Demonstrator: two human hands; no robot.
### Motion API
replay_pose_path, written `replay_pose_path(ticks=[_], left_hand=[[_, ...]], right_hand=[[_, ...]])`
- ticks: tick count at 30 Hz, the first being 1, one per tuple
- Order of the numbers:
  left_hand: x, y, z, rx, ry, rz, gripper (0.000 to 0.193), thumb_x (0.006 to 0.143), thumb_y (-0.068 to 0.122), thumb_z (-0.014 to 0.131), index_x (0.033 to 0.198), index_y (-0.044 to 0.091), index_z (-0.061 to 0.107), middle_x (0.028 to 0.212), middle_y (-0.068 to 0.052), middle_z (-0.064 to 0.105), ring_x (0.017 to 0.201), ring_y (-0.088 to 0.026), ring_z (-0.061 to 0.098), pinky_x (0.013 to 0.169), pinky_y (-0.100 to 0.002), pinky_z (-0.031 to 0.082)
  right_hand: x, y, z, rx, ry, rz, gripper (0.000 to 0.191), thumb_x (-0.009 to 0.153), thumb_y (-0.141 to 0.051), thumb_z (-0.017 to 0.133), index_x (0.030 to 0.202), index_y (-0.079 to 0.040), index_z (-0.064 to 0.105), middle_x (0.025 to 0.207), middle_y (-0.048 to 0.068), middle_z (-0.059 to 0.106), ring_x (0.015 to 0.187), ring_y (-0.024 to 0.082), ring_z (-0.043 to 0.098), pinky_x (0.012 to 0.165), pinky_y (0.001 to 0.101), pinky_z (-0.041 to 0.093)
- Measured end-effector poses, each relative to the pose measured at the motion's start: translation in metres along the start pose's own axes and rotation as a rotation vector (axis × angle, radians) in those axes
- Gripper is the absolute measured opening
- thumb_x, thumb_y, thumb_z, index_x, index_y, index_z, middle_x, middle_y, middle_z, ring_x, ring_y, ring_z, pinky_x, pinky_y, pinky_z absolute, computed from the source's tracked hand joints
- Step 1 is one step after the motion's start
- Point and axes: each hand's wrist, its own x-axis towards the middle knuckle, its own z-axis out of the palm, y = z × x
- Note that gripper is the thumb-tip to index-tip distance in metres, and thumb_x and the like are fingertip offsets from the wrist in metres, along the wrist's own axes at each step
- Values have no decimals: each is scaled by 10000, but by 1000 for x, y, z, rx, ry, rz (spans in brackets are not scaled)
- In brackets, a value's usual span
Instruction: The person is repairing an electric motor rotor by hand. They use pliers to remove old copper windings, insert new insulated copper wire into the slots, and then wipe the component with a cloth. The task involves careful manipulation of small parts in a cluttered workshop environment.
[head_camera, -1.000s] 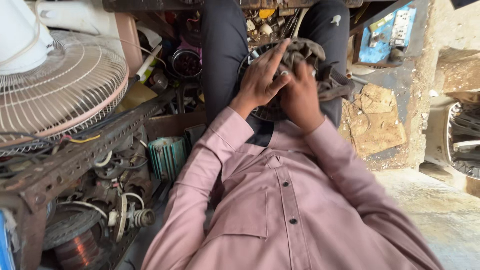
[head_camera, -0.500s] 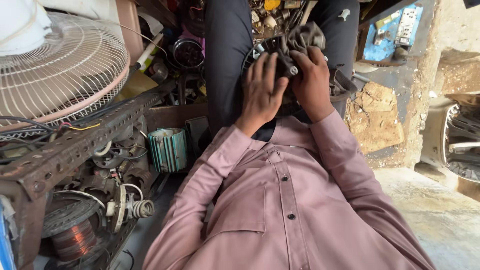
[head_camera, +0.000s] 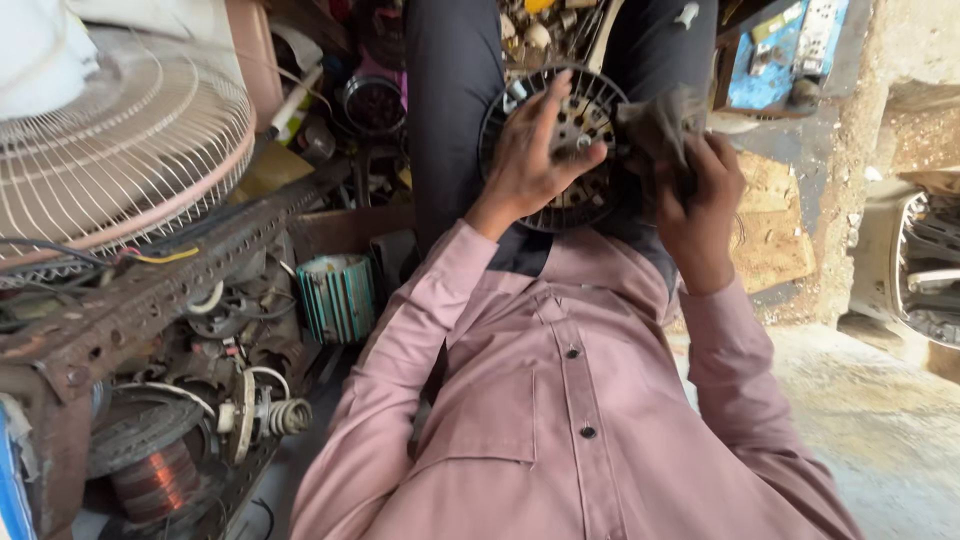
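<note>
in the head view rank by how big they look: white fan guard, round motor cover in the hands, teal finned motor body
1. white fan guard, though it sits nearer the camera
2. round motor cover
3. teal finned motor body

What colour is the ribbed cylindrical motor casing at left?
Teal-green ribbed motor casing, seen in the head view.
</note>
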Motion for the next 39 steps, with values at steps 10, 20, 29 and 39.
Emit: replay_pose_path(ticks=[10, 20, 29, 39], left_hand=[[-1, -4, 1, 1, 69, -11, 1272, 807, 963, 472, 1562, -53, 343, 1406, -216, 603, 1341, -362, 559, 1184, -474, 392], [-3, 1, 5, 7, 160, -8, 1056, 910, 851, 457, 1507, -20, 441, 1399, -201, 609, 1357, -347, 560, 1211, -473, 353], [-13, 28, 0, -65, 288, 137, 833, 1044, 730, 391, 1450, 8, 481, 1423, -208, 559, 1360, -359, 526, 1183, -490, 391], [0, 49, 21, -765, 391, 69, 291, 1129, 351, 500, 1045, 75, 538, 905, -64, 664, 861, -229, 689, 952, -410, 534]], right_hand=[[-27, -11, 19, -342, -235, -70, 280, 843, -72, 752, 1100, 7, 671, 1112, 268, 601, 862, 454, 614, 723, 510, 521], [16, 15, 37, -294, -118, -110, 163, 884, -5, 711, 1021, -4, 623, 1053, 230, 585, 916, 440, 623, 765, 505, 518], [27, 102, -27, -68, 393, -106, 285, 904, 82, 665, 1185, 36, 658, 1053, 161, 669, 963, 322, 654, 889, 420, 529], [-85, 98, -123, 1300, 573, 394, 494, 1014, -254, 531, 1451, -25, 548, 1350, 125, 649, 1257, 250, 618, 1136, 384, 517]])
